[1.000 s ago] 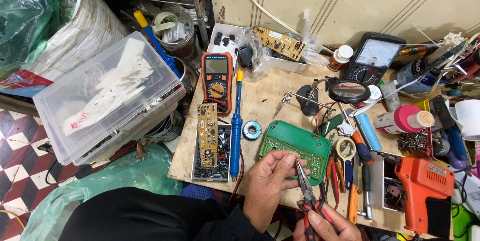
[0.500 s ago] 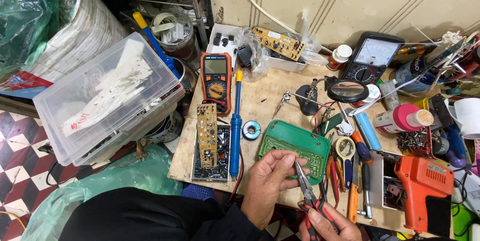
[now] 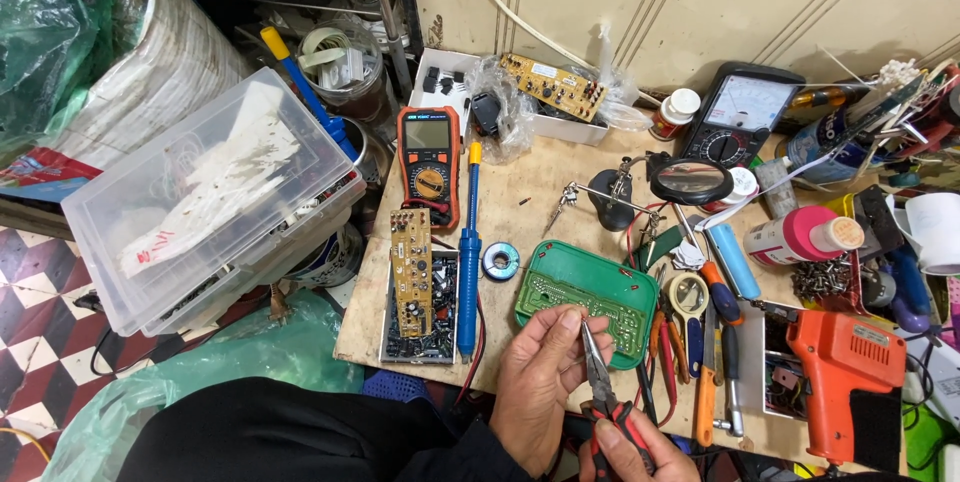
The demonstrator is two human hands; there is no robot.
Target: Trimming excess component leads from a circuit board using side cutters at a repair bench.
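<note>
Nearest, right hand [image 3: 628, 447]: curled round the red-and-black grips of needle-nose pliers [image 3: 601, 382], squeezing them; tips pointing up toward the left fingers.
Left hand [image 3: 540, 382]: thumb and forefinger pinched together just above the plier tips, apparently on some tiny part too small to make out; other fingers loosely curled.
Handling of pliers: stiff steel, light, rubbery grips unlikely to slip; best held low on the handles, as now.
Green circuit board [image 3: 588, 294]: lying flat on the wooden bench [image 3: 545, 192] just beyond the left fingers, partly hidden by them; thin, light, rigid but likely fragile at the solder side; safest taken by the edges.
Right of board: row of screwdrivers and cutters [image 3: 708, 352], small tape roll, orange soldering gun [image 3: 845, 382] near the bench edge; crowding any reach to that side.
Left of board: solder spool [image 3: 500, 261], blue soldering iron [image 3: 468, 252] lying lengthwise, yellow board [image 3: 411, 272] over a tray of loose components.
Middle distance: orange multimeter [image 3: 429, 163], magnifier stand [image 3: 690, 182] with clips, pink-capped bottle [image 3: 800, 236].
Far: analogue meter [image 3: 737, 118] leaning by the wall, white box with a bagged board, clear plastic bin [image 3: 205, 192] off the bench to the left.
</note>
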